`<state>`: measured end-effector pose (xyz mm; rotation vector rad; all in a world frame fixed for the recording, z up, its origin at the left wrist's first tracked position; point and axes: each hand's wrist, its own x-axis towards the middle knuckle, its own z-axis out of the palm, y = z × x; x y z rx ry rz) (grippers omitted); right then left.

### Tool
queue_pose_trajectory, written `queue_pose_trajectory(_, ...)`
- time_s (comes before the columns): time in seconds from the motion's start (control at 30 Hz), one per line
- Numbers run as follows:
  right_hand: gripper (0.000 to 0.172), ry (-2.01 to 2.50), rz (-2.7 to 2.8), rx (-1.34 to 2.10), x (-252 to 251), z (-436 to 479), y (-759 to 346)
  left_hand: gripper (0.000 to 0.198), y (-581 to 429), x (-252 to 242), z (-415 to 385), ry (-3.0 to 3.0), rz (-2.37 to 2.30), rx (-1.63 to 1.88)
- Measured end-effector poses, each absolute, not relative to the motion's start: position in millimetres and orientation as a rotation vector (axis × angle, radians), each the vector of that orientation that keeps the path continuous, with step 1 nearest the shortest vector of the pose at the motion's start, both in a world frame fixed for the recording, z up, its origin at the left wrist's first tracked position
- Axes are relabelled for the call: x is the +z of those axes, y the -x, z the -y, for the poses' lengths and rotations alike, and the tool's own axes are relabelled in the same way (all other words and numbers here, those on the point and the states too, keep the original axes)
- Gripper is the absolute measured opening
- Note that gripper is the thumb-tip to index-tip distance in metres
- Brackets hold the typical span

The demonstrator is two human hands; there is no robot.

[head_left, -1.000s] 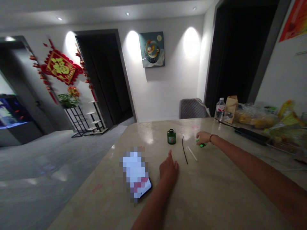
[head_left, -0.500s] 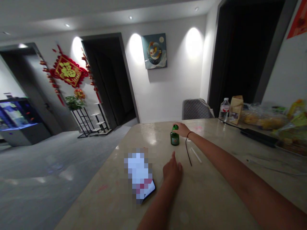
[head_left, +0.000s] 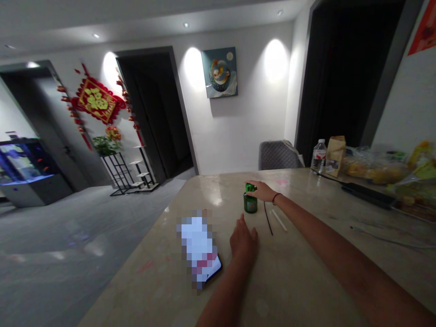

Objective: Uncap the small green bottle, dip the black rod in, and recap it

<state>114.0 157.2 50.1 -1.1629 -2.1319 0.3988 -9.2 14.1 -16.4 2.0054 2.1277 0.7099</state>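
Note:
A small green bottle (head_left: 250,206) with a pale label stands upright on the stone-look table (head_left: 293,281). My right hand (head_left: 263,191) reaches in from the right, its fingers wrapped round the upper part of the bottle. Just in front of the bottle, my left hand (head_left: 242,240) rests low over the table with its fingers apart and nothing in them. A lit phone (head_left: 214,271), mostly blurred out, lies left of that hand. To the right of the bottle are a thin black stick or cord (head_left: 268,219) and a white stick (head_left: 279,220).
Along the right side stand a water bottle (head_left: 319,154), a paper bag (head_left: 335,156), a black power strip (head_left: 368,195) and plastic bags of food (head_left: 376,168). A thin cable (head_left: 384,237) runs across the table's right. Behind the far edge is a grey chair (head_left: 281,155).
My right hand has brought the green bottle slightly nearer to me. The left hand's pointing index finger has drawn back a little and its fingers have spread.

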Motion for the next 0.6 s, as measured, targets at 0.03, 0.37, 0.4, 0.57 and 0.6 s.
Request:
queue_pose_trajectory(0.03, 0.051, 1.12, 2.142, 0.444, 50.6, -150.5, -117.9, 0.058, 9.9, -16.8, -15.1, -1.97, -2.156, 0.759)
queue_pose_trajectory(0.37, 0.054, 0.732, 2.061, 1.025, 46.4, -88.4, -135.6, 0.07, 16.9, -12.7, -19.3, -1.958, -1.894, 0.852)
queue_pose_trajectory(0.4, 0.056, 0.722, 2.057, 1.059, 46.3, -85.8, -136.6, 0.068, 17.5, -12.4, -19.4, -1.968, -1.865, 0.854)
queue_pose_trajectory(0.57, 0.066, 0.664, 2.0, 1.25, 43.9, -82.4, -141.7, 0.057, 19.5, -11.9, -21.0, -1.959, -1.817, 0.863)
queue_pose_trajectory(0.6, 0.067, 0.655, 1.984, 1.272, 42.2, -82.5, -141.7, 0.055, 19.7, -12.1, -21.4, -1.943, -1.817, 0.858)
